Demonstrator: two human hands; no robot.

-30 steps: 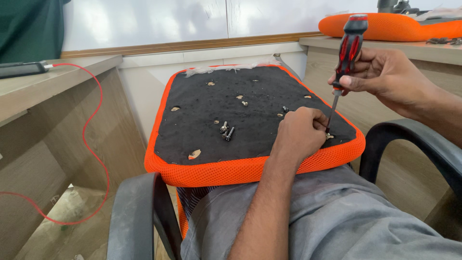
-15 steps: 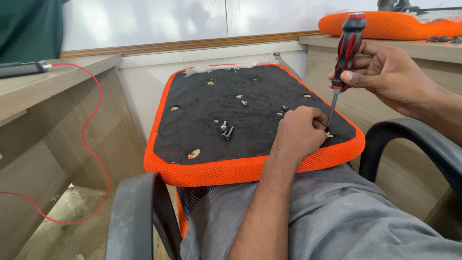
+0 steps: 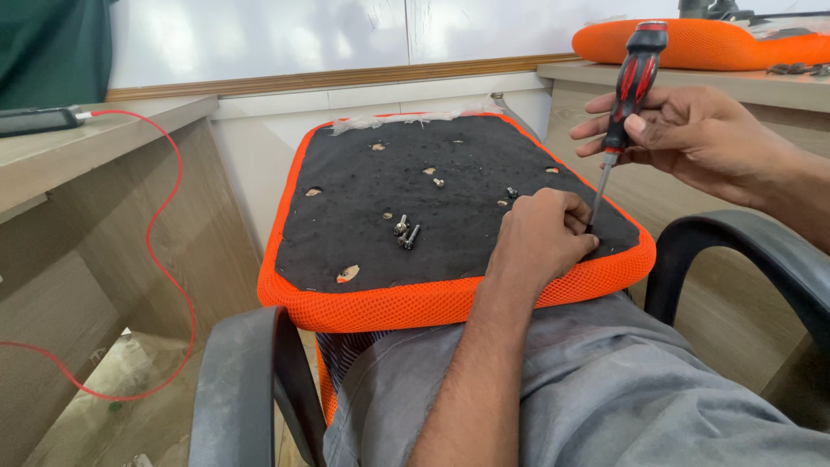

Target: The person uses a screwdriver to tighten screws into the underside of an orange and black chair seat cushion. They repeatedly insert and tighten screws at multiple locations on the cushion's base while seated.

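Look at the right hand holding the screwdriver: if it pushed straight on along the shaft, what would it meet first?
The right hand points the screwdriver down; its tip would probably first meet the black seat underside, beside the left hand's fingers.

Your left hand (image 3: 543, 238) curls over the screwdriver (image 3: 624, 104) tip, so you cannot see the tip itself, nor whatever it meets on the black seat underside (image 3: 389, 251). Your right hand (image 3: 692, 138) covers the lower handle. Your right forearm runs off the right edge. Left of your grip, the loose screws (image 3: 406, 232) are too small to tell their type.
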